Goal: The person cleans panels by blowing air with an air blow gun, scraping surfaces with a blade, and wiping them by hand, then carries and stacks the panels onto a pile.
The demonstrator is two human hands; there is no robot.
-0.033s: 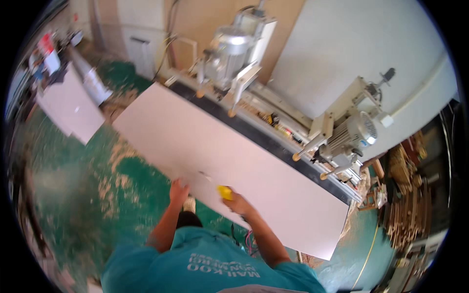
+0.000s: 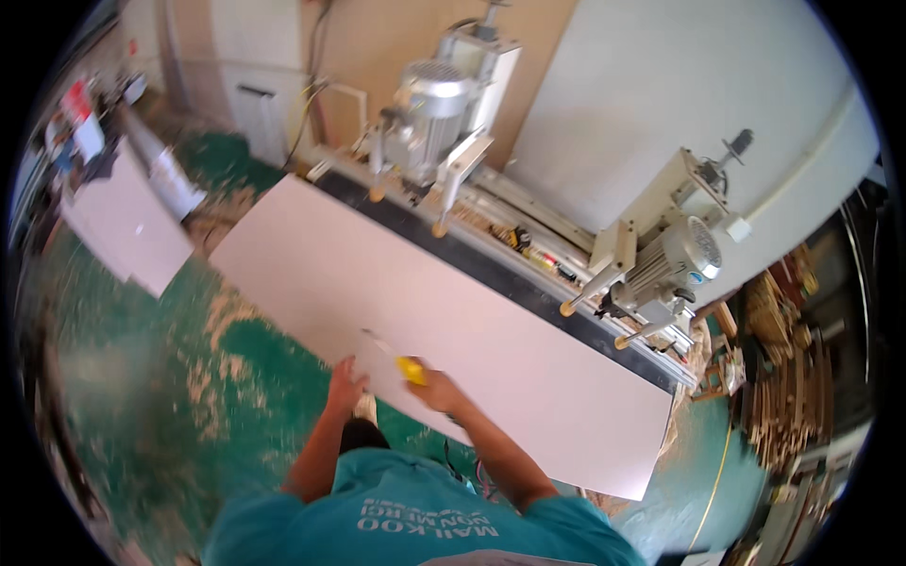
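A long pale pinkish-white panel (image 2: 453,330) lies slantwise in front of me. My right hand (image 2: 437,390) is closed around the yellow handle of a blade tool (image 2: 412,370), held over the panel's near half. Its narrow metal blade points to the far left; whether the tip touches the surface is hard to tell. My left hand (image 2: 345,387) is at the near edge of the panel, left of the tool, with thumb and fingers apart and nothing seen in it.
Behind the panel runs a machine bed with a black strip (image 2: 491,247). Two motor units, a left motor (image 2: 432,108) and a right motor (image 2: 675,264), overhang it. Another pale panel (image 2: 132,222) stands at the left. Wood strips (image 2: 788,415) are stacked at the right. Sawdust marks the green floor (image 2: 142,396).
My right hand has moved left and slightly away with the blade tool, whose tip now lies farther left over the panel. The left hand stays near the edge, its fingers more spread.
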